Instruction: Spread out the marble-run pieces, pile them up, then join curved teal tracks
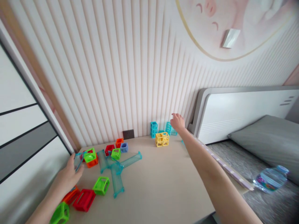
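Wall (130, 77): pale, lined with vertical ribs
Socket (128, 134): black, low on the wall
Round picture (227, 17): pinkish, ringed in gold, upper right
White plate (231, 38): small, set over the picture's lower part
Cabinet (18, 121): far left, white fronts split by dark lines, one grey band
Headboard (243, 107): white panel, grey frame
Pillow (268, 133): grey, near the headboard
Bottle (272, 179): clear, blue-capped, label blurred, lying on grey bedding (224, 151)

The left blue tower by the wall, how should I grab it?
Probably pinch the blue tower by its upper sides, from above: it stands upright and narrow, with the wall close behind and the yellow cubes near its base.
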Motion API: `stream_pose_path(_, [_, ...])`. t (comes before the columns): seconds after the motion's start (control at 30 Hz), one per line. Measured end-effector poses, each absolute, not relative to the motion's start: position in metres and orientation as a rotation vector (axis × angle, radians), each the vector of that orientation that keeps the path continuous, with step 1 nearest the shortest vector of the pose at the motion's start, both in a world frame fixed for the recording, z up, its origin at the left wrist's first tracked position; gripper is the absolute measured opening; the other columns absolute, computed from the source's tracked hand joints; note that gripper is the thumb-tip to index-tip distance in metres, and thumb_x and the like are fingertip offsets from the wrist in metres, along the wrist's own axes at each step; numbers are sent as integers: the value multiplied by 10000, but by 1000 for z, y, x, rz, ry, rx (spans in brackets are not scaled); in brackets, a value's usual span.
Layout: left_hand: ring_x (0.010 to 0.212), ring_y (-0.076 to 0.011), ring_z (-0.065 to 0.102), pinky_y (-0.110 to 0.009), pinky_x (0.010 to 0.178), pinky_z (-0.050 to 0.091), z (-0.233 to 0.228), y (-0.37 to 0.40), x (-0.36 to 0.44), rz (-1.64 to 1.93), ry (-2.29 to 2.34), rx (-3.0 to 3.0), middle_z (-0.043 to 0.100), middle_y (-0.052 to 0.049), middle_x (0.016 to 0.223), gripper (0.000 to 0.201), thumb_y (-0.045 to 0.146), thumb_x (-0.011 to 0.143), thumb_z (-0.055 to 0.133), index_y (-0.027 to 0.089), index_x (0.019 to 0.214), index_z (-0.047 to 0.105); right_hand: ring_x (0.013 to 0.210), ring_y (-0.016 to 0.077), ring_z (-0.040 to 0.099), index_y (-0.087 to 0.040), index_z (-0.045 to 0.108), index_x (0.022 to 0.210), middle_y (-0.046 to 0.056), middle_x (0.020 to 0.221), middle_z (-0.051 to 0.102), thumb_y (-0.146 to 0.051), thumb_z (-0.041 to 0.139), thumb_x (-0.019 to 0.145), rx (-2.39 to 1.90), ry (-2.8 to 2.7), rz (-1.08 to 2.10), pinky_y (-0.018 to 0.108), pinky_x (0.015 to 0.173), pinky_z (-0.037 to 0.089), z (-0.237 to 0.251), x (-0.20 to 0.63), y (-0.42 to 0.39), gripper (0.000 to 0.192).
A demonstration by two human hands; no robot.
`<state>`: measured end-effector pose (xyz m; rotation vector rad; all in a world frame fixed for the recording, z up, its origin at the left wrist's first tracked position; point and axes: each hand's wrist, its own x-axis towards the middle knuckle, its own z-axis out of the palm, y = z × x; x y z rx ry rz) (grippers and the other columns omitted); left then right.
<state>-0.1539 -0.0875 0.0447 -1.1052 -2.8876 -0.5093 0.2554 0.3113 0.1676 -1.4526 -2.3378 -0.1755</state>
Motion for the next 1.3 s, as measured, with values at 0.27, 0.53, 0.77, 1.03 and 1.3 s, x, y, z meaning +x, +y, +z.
stream_pose_path(0.27, [1291, -409, 535, -494, 1064, 453, 38, -73, -156, -854, -2815, -1130, 465, -274, 1467, 843, 571, 847, 360, 26, 1484, 269, 1257, 305, 548, -226, 510, 1398, 147, 1357, 601, -296, 789, 781, -1512, -2718, -118, 427, 1032, 399, 138, 300, 386, 680])
stream_pose_path(0.53, [1203, -400, 600, -531, 1097, 406, 44, -80, -152, -970, -2940, -988, 421, -188, 1524, 869, 644, 834, 428, 149, 1522, 236, 1089, 242, 625, -175, 578, 1270, 92, 1275, 603, -366, 612, 960, -1491, -2779, -72, 475, 924, 533, 119, 296, 411, 365])
stream_pose_path(0.77, [1353, -385, 477, -534, 1125, 377, 43, -93, -141, -1106, -2933, -933, 441, -167, 1515, 850, 701, 861, 408, 186, 1522, 268, 1110, 239, 619, -180, 609, 1273, 124, 1194, 675, -172, 694, 818, -1420, -2644, -18, 310, 914, 460, 112, 303, 396, 463])
stream_pose_path(1.03, [1317, -351, 527, -502, 1097, 418, 47, -101, -124, -1156, -2851, -990, 477, -191, 1482, 802, 648, 898, 403, 145, 1512, 282, 1070, 272, 642, -145, 527, 1351, 159, 1203, 666, -312, 592, 890, -1319, -2445, 70, 326, 849, 465, 138, 264, 326, 495])
stream_pose_path(1.3, [1238, -406, 541, -538, 1010, 464, 62, -105, -82, -638, -2321, -1114, 539, -250, 1347, 692, 548, 940, 406, 76, 1447, 403, 1042, 255, 674, -281, 608, 1255, 60, 1159, 700, -379, 749, 781, -735, -2763, 306, 301, 799, 498, 126, 119, 161, 504])
